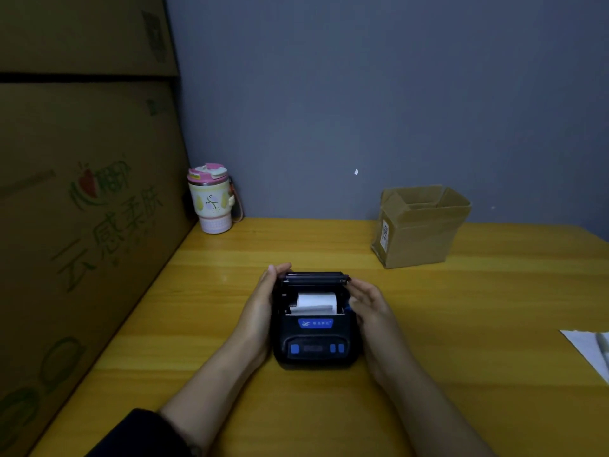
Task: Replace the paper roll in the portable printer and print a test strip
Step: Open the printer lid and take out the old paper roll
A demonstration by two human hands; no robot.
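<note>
A small black portable printer (314, 338) with blue buttons sits on the yellow wooden table (461, 308). Its lid (314, 278) stands tipped open at the far end. Inside the bay lies a white paper roll (316, 301), with a short end of paper reaching toward the front edge. My left hand (263, 305) cups the printer's left side, its fingertips touching the lid's left corner. My right hand (369, 308) rests against the printer's right side, fingers stretched toward the lid's right corner.
Tall cardboard boxes (82, 225) line the left side. At the back left stands a pink-lidded tumbler (212, 199). An open small cardboard box (421, 225) sits at the back right. White paper (590, 351) lies at the right edge.
</note>
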